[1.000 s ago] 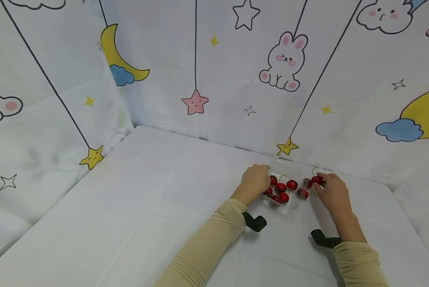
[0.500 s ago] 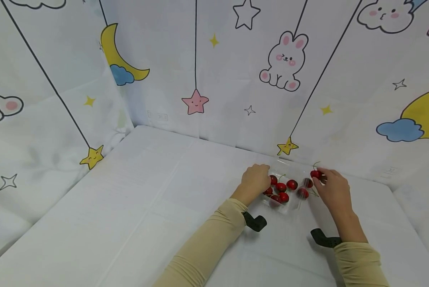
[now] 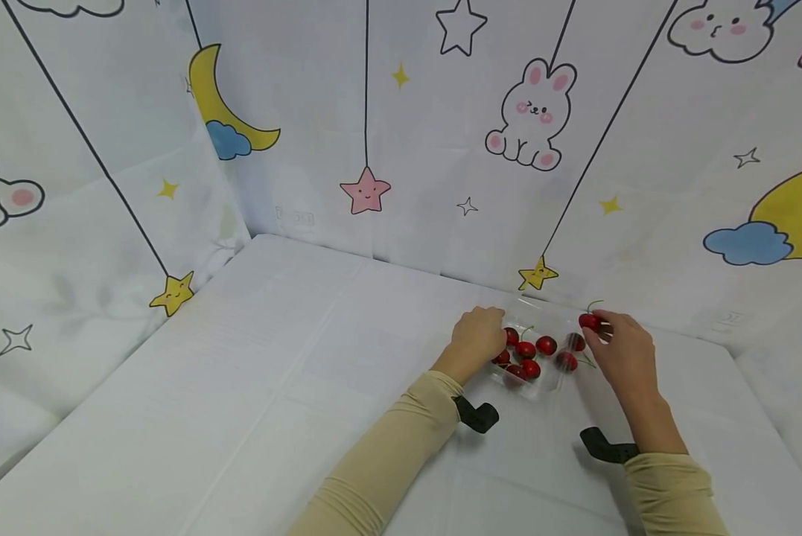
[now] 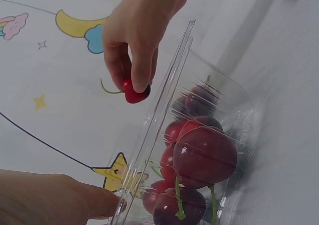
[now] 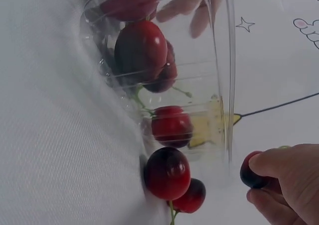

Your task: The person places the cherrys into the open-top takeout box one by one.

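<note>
My right hand [image 3: 625, 357] pinches a dark red cherry [image 3: 589, 321] between thumb and fingertips, its green stem curving upward. In the left wrist view that cherry [image 4: 134, 91] hangs above rim height, outside a clear plastic box [image 4: 167, 85]. My left hand [image 3: 479, 341] grips the left side of the box; in the left wrist view its finger [image 4: 107, 203] touches the rim. Several cherries [image 3: 525, 350] lie inside the box. Two loose cherries [image 5: 168, 173] sit on the table, just outside its right wall. Part of the left hand's grip is hidden.
A white-covered table [image 3: 293, 357] spreads left and forward of the box. Behind it rises a white cloth backdrop [image 3: 427, 186] with printed stars, moons and a rabbit. Black curved mounts [image 3: 479, 415] stick out at both wrists.
My right hand has lifted the cherry from near the loose ones, upward and slightly left. The left hand and the box have stayed in place.
</note>
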Demonstrator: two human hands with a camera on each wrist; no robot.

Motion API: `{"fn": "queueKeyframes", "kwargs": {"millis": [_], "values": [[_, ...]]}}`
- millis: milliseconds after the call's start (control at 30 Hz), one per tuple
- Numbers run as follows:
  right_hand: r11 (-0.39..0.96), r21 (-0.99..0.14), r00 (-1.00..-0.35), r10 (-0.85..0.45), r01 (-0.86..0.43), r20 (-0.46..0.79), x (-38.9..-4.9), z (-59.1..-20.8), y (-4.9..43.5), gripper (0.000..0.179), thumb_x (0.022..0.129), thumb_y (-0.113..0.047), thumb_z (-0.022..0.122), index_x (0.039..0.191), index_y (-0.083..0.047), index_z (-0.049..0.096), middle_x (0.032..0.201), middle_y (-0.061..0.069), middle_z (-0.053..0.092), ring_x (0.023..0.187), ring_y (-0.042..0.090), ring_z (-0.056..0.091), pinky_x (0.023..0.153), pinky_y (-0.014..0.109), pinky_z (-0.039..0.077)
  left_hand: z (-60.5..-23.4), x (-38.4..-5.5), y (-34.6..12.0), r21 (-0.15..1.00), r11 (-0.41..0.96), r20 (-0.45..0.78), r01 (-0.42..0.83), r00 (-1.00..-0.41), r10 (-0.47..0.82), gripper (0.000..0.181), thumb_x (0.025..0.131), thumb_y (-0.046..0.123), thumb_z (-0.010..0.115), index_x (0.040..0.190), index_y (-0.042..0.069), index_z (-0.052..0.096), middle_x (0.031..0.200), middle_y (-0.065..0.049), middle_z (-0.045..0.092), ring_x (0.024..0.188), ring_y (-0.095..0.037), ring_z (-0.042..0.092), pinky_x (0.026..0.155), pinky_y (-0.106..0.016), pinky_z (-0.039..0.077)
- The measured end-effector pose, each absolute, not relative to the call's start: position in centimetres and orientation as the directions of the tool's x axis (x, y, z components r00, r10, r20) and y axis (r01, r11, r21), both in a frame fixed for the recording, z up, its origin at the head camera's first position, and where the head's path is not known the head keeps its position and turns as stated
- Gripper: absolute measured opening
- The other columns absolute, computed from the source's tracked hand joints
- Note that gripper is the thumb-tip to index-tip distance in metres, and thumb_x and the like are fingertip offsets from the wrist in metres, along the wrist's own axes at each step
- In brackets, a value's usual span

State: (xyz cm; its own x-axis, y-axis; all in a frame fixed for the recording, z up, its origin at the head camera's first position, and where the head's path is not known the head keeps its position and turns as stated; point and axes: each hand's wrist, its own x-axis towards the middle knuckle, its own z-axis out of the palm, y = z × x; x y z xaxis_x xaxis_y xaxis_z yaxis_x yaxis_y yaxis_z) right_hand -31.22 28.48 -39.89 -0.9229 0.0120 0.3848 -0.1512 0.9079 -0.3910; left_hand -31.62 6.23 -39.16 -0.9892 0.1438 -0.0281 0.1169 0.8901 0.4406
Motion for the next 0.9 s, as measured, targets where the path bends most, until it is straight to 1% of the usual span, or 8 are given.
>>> {"fn": "queueKeyframes", "kwargs": {"millis": [200, 400, 667, 900], "values": [[0.901, -0.407, -0.931, 0.012, -0.148, 0.366, -31.1, -39.6, 28.1, 0.042, 0.087, -0.011, 0.066, 0.125, 0.005, 0.055, 0.119, 0.028, 0.055, 0.101, 0.043, 0.061, 0.082, 0.052, 0.051, -39.2, -31.6, 6.2, 0.445, 0.888, -0.026, 0.115, -0.99, 0.141, 0.038, 0.093, 0.024, 0.056, 0.132, 0.024, 0.058, 0.124, 0.005, 0.065, 0.096, -0.014, 0.066, 0.068, -0.026, 0.054], [0.902, -0.401, -0.926, -0.001, -0.163, 0.376, -31.1, -39.4, 27.9, 0.041, 0.087, -0.01, 0.066, 0.123, 0.006, 0.056, 0.118, 0.029, 0.057, 0.1, 0.043, 0.061, 0.081, 0.052, 0.051, -39.3, -31.7, 6.3, 0.448, 0.887, -0.024, 0.116, -0.99, 0.142, 0.038, 0.093, 0.025, 0.057, 0.131, 0.023, 0.058, 0.124, 0.005, 0.065, 0.094, -0.013, 0.066, 0.068, -0.026, 0.054], [0.914, -0.366, -0.928, -0.028, -0.174, 0.371, -30.9, -39.1, 27.3, 0.042, 0.086, -0.011, 0.068, 0.123, 0.005, 0.058, 0.116, 0.031, 0.061, 0.098, 0.043, 0.063, 0.08, 0.051, 0.051, -39.4, -31.7, 6.3, 0.445, 0.888, -0.026, 0.114, -0.99, 0.14, 0.038, 0.093, 0.025, 0.057, 0.131, 0.023, 0.058, 0.123, 0.005, 0.065, 0.092, -0.013, 0.066, 0.067, -0.026, 0.054], [0.913, -0.357, -0.934, -0.065, -0.197, 0.35, -30.7, -39.0, 26.8, 0.039, 0.085, -0.009, 0.07, 0.12, 0.005, 0.061, 0.116, 0.027, 0.056, 0.096, 0.042, 0.064, 0.078, 0.049, 0.052, -39.4, -31.7, 6.3, 0.441, 0.89, -0.025, 0.118, -0.989, 0.143, 0.038, 0.093, 0.024, 0.057, 0.131, 0.023, 0.058, 0.123, 0.005, 0.065, 0.093, -0.012, 0.066, 0.066, -0.026, 0.054]]}}
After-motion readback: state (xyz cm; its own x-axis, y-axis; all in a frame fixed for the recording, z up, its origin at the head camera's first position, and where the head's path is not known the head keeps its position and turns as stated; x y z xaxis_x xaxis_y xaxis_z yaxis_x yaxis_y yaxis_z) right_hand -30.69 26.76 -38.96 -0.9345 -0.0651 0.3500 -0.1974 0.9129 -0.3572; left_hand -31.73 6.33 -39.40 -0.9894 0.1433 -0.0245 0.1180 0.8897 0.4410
